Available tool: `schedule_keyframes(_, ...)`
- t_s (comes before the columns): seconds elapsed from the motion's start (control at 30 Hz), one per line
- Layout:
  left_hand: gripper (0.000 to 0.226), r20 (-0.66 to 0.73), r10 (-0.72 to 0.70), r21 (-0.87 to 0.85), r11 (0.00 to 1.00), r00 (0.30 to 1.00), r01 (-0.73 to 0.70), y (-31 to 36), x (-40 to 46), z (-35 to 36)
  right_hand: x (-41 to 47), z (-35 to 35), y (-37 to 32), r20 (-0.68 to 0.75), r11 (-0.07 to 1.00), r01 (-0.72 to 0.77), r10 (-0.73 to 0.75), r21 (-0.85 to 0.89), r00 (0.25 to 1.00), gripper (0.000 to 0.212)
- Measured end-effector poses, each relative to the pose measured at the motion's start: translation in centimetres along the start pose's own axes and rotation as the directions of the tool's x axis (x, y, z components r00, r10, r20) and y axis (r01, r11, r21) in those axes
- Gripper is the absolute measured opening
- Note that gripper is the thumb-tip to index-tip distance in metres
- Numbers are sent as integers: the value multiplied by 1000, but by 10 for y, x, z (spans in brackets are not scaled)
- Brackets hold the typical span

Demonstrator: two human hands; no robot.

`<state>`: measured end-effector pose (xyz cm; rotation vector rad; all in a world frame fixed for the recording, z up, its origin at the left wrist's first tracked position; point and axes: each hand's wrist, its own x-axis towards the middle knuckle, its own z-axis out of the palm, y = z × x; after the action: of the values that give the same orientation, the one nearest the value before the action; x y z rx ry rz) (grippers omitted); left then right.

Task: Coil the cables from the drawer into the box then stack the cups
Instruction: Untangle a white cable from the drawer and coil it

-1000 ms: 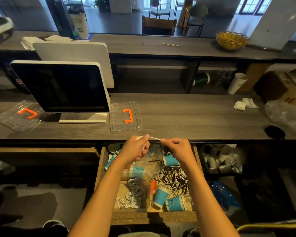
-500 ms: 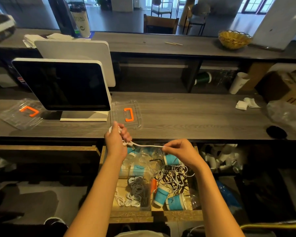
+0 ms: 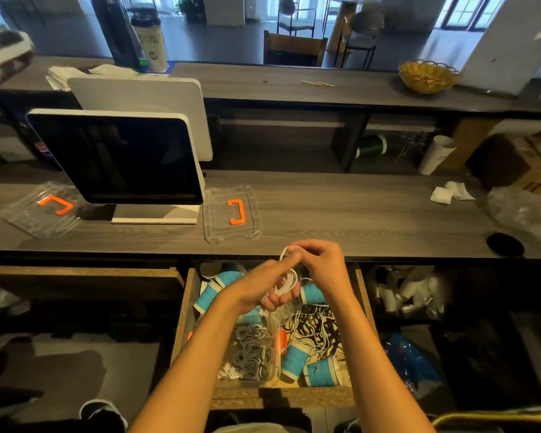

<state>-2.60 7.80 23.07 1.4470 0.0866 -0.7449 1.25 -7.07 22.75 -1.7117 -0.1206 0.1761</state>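
A white cable [image 3: 287, 281] is being wound above the open drawer [image 3: 185, 304], just below the front edge of the counter [image 3: 356, 214]. Its loops are held round the curled fingers of the left hand [image 3: 263, 287], while the free run is pinched at the top by the fingertips of the right hand [image 3: 320, 265]. The cable is judged light, thin and limp, with some spring in it, so the loops are likely to slip apart unless kept gripped across the bundle; the loose end is best taken near its tip. Half a second earlier the hands were held apart with a length of cable stretched between them and the left hand raised over the counter edge; now they have been brought together and the slack has been taken up. Coiled cables [image 3: 247, 354] already lie in the clear box [image 3: 267, 378] in the drawer, beside tangled cables [image 3: 317, 331] and unstacked blue cups [image 3: 294, 359]
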Motion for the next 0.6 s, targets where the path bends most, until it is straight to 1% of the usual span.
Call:
schedule_keyframes(0.07, 48, 95, 30, -61, 998, 995, -24, -2, -3, -1, -1, 0, 2, -22, 999, -39, 40, 19, 999, 4)
schedule_keyframes(0.1, 45, 103, 51, -118, 992, 993, -39, -3, -3, -4, -2, 0, 3, -24, 998, -53, 54, 22, 998, 5)
schedule_keyframes(0.13, 44, 73, 61, -161, 986, 995, -49, -3, -3, -6, -2, -1, 5, -18, 998, -62, 62, 15, 998, 8)
schedule_keyframes(0.17, 44, 12, 61, -186, 981, 998, -58, -1, -3, -9, -1, -2, 7, -13, 997, -74, 74, 2, 997, 10)
schedule_keyframes(0.23, 42, -200, 64, -214, 971, 978, -107, 1, -2, -16, -1, -5, 11, -19, 994, -101, 101, -29, 995, 11)
schedule_keyframes(0.27, 42, -332, 62, -230, 963, 941, -144, 2, -2, -19, -1, -6, 14, -26, 993, -110, 109, -46, 994, 10)
schedule_keyframes(0.3, 43, -459, 53, -241, 953, 887, -182, 1, 0, -22, 0, -7, 15, -27, 992, -114, 113, -61, 993, 8)
schedule_keyframes(0.33, 44, -555, 42, -251, 944, 831, -215, 1, 1, -22, 0, -6, 16, -22, 990, -120, 119, -69, 993, 7)
schedule_keyframes(0.37, 44, -613, 31, -271, 930, 790, -247, 0, 3, -21, 0, -5, 17, -14, 989, -127, 126, -71, 992, 10)
schedule_keyframes(0.4, 43, -644, 17, -315, 905, 765, -286, 0, 5, -17, -1, -3, 17, -2, 988, -133, 133, -77, 991, 13)
schedule_keyframes(0.43, 42, -658, 9, -380, 859, 753, -342, 0, 7, -14, -2, -1, 18, 13, 986, -135, 137, -98, 990, 14)
schedule_keyframes(0.47, 41, -662, 5, -466, 781, 750, -416, 1, 9, -14, -3, -1, 19, 29, 982, -138, 142, -128, 989, 13)
schedule_keyframes(0.5, 41, -660, 4, -561, 663, 751, -496, 1, 9, -15, -5, -1, 18, 41, 978, -138, 147, -158, 988, 11)
schedule_keyframes(0.57, 41, -646, -5, -710, 372, 764, -598, 2, 10, -22, -7, -7, 19, 51, 972, -143, 155, -186, 987, 11)
schedule_keyframes(0.6, 40, -651, -2, -728, 285, 759, -623, 1, 10, -26, -7, -11, 20, 60, 972, -144, 157, -186, 986, 13)
